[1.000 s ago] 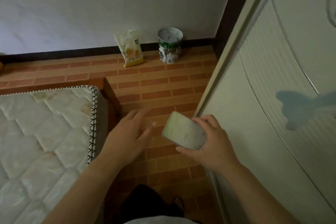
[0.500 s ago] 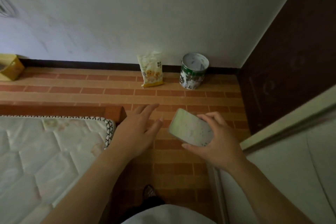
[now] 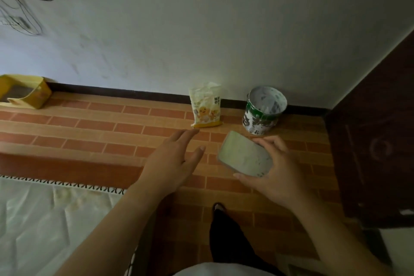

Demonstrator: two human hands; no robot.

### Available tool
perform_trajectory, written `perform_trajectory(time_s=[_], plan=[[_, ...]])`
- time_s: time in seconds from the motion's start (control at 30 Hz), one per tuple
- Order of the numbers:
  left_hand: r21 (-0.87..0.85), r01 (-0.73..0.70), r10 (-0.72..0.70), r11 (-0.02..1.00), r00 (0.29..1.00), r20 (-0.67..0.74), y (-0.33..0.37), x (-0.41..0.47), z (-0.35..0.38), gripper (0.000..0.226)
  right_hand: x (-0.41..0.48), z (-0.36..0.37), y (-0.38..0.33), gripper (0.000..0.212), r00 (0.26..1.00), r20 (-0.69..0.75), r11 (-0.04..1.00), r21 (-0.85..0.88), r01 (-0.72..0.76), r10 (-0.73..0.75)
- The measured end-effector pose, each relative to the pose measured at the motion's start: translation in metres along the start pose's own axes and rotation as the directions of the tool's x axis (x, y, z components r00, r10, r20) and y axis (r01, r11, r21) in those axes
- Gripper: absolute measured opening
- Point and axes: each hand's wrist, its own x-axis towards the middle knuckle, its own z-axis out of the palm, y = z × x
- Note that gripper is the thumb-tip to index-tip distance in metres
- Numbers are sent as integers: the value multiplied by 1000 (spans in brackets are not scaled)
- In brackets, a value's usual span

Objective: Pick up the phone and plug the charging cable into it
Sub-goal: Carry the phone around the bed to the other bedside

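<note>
My right hand (image 3: 272,169) grips a phone (image 3: 245,154) in a pale green case, its back facing me, held in the air over the brick-pattern floor. My left hand (image 3: 173,161) hovers just left of the phone with fingers spread, holding nothing and not touching it. Dark cables (image 3: 21,18) hang on the wall at the upper left, blurred; I cannot tell which one is the charging cable.
A mattress (image 3: 44,219) on a wooden bed frame (image 3: 67,167) fills the lower left. A snack bag (image 3: 206,105) and an open tin can (image 3: 264,110) stand against the wall. A yellow box (image 3: 24,94) sits at far left. A dark brown door (image 3: 376,152) stands at right.
The view has swung left and up: the white wardrobe door has left the frame, and the wall cables and yellow box have appeared. Both hands keep their pose, the phone still held.
</note>
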Motion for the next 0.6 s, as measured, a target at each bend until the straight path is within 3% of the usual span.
perform_trajectory(time_s=[0.27,0.47,0.6], plan=[[-53,79,-83,995,994,-77,-12,144,-26,58,169,-14,9,95,988,48,989,21,148,-149],[-76,285,-293,956,944,-151,-73,176,-56,71,275,26,-36,89,921,244,951,13,309,-303],[-122,420,-437,899,875,-210,-130,193,-82,65,340,74,-83,84,849,305,898,57,436,-431]])
